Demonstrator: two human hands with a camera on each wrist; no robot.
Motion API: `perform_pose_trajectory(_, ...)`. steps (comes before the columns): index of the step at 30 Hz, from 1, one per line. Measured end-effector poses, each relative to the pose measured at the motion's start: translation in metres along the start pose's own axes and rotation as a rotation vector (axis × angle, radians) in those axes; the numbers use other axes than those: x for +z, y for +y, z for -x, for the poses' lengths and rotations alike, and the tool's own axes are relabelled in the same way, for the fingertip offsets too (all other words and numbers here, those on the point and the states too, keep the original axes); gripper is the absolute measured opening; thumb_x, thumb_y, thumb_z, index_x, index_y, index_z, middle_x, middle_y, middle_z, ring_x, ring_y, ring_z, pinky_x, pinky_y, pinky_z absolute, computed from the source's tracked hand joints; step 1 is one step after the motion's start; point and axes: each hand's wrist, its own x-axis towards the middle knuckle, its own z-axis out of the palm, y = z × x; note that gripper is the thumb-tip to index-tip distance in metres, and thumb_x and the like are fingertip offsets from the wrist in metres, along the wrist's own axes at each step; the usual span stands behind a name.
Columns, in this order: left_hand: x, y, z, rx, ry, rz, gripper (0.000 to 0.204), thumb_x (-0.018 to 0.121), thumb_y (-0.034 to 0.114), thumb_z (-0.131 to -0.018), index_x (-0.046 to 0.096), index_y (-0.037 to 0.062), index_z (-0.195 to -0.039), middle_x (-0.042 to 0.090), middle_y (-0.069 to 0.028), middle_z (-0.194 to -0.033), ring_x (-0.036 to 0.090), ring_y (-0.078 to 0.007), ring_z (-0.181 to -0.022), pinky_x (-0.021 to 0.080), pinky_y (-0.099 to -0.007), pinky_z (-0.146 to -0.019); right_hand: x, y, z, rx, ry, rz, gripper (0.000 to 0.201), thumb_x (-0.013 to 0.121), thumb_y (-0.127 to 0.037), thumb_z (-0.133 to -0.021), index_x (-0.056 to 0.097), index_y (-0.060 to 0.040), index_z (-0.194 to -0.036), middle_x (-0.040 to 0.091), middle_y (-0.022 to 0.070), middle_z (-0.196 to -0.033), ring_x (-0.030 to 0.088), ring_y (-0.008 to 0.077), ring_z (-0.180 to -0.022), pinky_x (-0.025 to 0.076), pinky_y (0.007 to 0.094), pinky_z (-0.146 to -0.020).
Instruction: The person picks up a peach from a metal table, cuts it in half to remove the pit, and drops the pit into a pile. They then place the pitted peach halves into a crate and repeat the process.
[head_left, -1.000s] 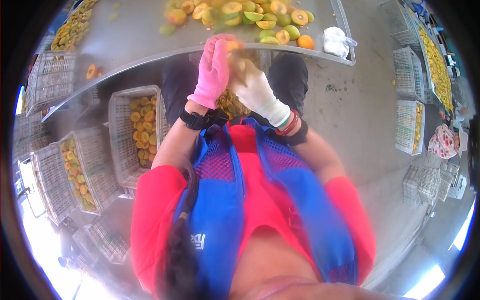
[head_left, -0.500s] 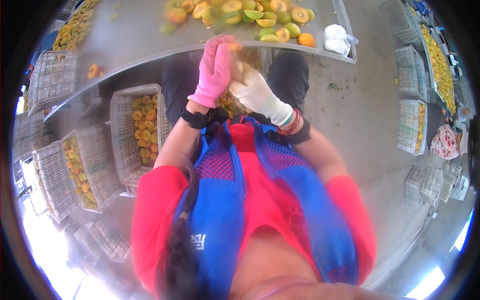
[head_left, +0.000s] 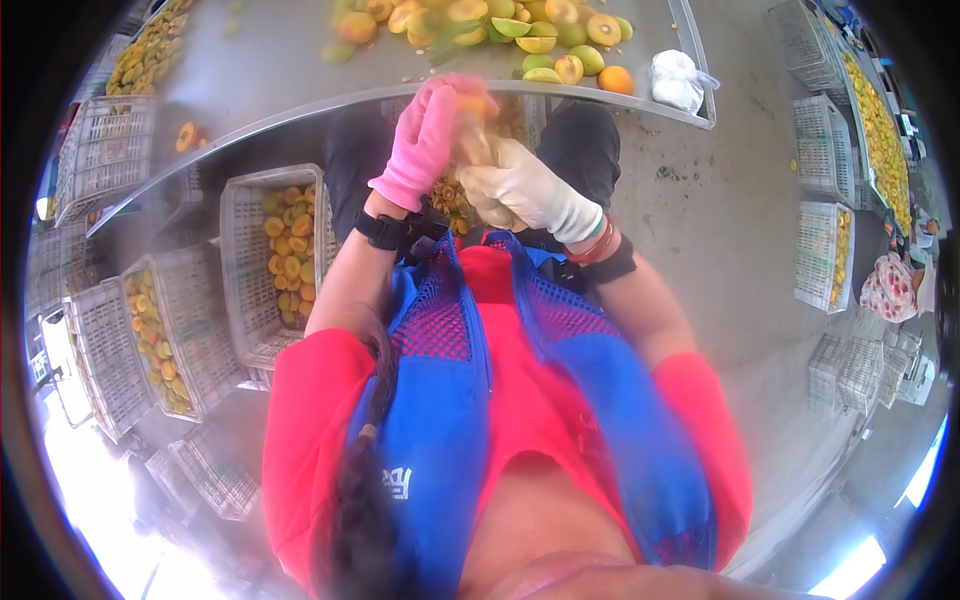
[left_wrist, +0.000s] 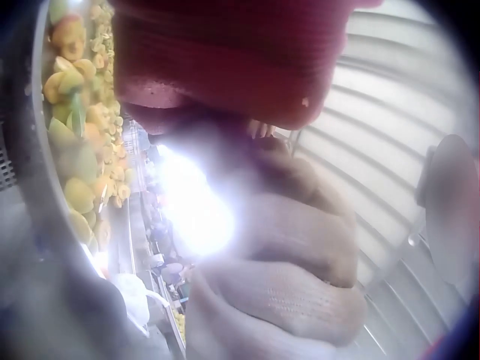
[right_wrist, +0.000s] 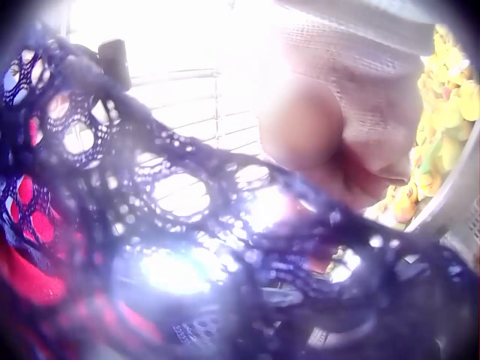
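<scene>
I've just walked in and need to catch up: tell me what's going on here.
A gloved person is handling fruit at a metal table. The left hand, in pink, appears to hold an orange fruit piece; the right hand, in white, is close by, its grip too blurred to tell. Cut stone fruit lies on the table, and a crate nearby holds halves.

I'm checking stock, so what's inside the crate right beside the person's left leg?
Orange-yellow fruit, many of them cut pieces, lies in the crate; whatever is beneath the top pieces is covered.
</scene>
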Motion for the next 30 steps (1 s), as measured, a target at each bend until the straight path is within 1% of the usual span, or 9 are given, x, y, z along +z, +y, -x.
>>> perform_pose_trajectory(2,-0.004,0.002,0.002,0.05,-0.038,-0.097,0.026,0.042,0.02,-0.104,0.057,-0.0004,-0.104,0.065,-0.0122,-0.104,0.059,-0.0159,-0.08,0.049,-0.0294,-0.077,-0.006,-0.001,0.0,0.073,-0.1,-0.01,0.007,0.057,-0.012,-0.092,0.052,-0.0098,-0.095,0.046,-0.0034,-0.064,0.042,0.0065,-0.046,0.03,0.0247,-0.039)
perform_pose_trajectory(6,-0.012,0.002,0.005,-0.102,-0.086,-0.015,0.031,0.045,0.027,-0.104,0.058,0.0,-0.111,0.067,-0.0098,-0.103,0.061,-0.0162,-0.09,0.049,-0.0296,-0.085,-0.007,-0.004,0.0,0.132,-0.174,-0.075,0.006,0.058,-0.014,-0.091,0.052,-0.01,-0.092,0.046,-0.0032,-0.063,0.041,0.0068,-0.045,0.03,0.0248,-0.039)
perform_pose_trajectory(12,-0.023,-0.01,0.016,-0.125,-0.094,-0.087,0.036,0.047,0.032,-0.103,0.059,0.0008,-0.117,0.068,-0.0066,-0.104,0.061,-0.0148,-0.097,0.046,-0.0284,-0.09,-0.002,-0.001,-0.006,0.084,-0.101,0.285,0.009,0.059,-0.015,-0.089,0.052,-0.0093,-0.091,0.044,-0.0023,-0.061,0.039,0.0072,-0.043,0.028,0.0248,-0.037)
perform_pose_trajectory(17,-0.024,-0.011,0.021,-0.168,-0.138,-0.053,0.035,0.046,0.031,-0.104,0.06,0.0014,-0.116,0.068,-0.0076,-0.101,0.061,-0.0151,-0.097,0.047,-0.0289,-0.089,-0.007,-0.001,-0.004,0.256,-0.296,-0.06,0.01,0.059,-0.014,-0.089,0.051,-0.0081,-0.093,0.041,-0.0027,-0.06,0.034,0.0067,-0.041,0.027,0.0236,-0.036)
perform_pose_trajectory(23,-0.027,0.003,0.022,-0.175,-0.122,0.019,0.034,0.043,0.03,-0.105,0.059,0.0021,-0.116,0.068,-0.0069,-0.098,0.061,-0.0165,-0.092,0.049,-0.0311,-0.087,0.002,0.003,-0.006,0.206,-0.259,-0.002,0.015,0.06,-0.016,-0.09,0.05,-0.007,-0.096,0.04,-0.0022,-0.058,0.031,0.0062,-0.037,0.023,0.0232,-0.034)
perform_pose_trajectory(25,-0.031,0.011,0.017,0.057,0.103,-0.293,0.036,0.043,0.035,-0.105,0.059,0.0031,-0.114,0.069,-0.0085,-0.094,0.065,-0.0168,-0.08,0.053,-0.0281,-0.072,0.006,0.0,-0.007,0.174,-0.268,0.117,0.017,0.061,-0.017,-0.089,0.05,-0.0074,-0.097,0.042,-0.0027,-0.059,0.035,0.0058,-0.04,0.027,0.023,-0.036)
perform_pose_trajectory(26,-0.036,0.018,0.017,-0.216,0.363,0.115,0.036,0.043,0.035,-0.105,0.06,0.0038,-0.11,0.069,-0.0101,-0.091,0.065,-0.015,-0.07,0.052,-0.0236,-0.059,0.008,0.0,-0.006,0.171,-0.282,0.124,0.017,0.061,-0.017,-0.089,0.05,-0.0074,-0.097,0.042,-0.0027,-0.059,0.035,0.0058,-0.04,0.027,0.023,-0.036)
perform_pose_trajectory(28,-0.072,0.021,0.019,-0.185,0.547,0.04,0.039,0.043,0.039,-0.105,0.062,0.0044,-0.109,0.068,-0.0098,-0.09,0.064,-0.0107,-0.07,0.05,-0.0202,-0.056,0.006,0.006,-0.004,0.185,-0.221,0.193,0.015,0.061,-0.016,-0.089,0.051,-0.0079,-0.097,0.043,-0.0039,-0.06,0.037,0.0053,-0.042,0.029,0.0225,-0.038)
perform_pose_trajectory(30,-0.115,0.03,0.029,-0.253,0.706,-0.284,0.039,0.044,0.037,-0.104,0.061,0.002,-0.106,0.069,-0.0096,-0.088,0.065,-0.0187,-0.068,0.053,-0.0295,-0.062,-0.004,0.021,-0.006,0.199,-0.239,0.223,0.013,0.059,-0.015,-0.091,0.052,-0.0073,-0.098,0.047,-0.0038,-0.063,0.041,0.0066,-0.045,0.033,0.024,-0.041)
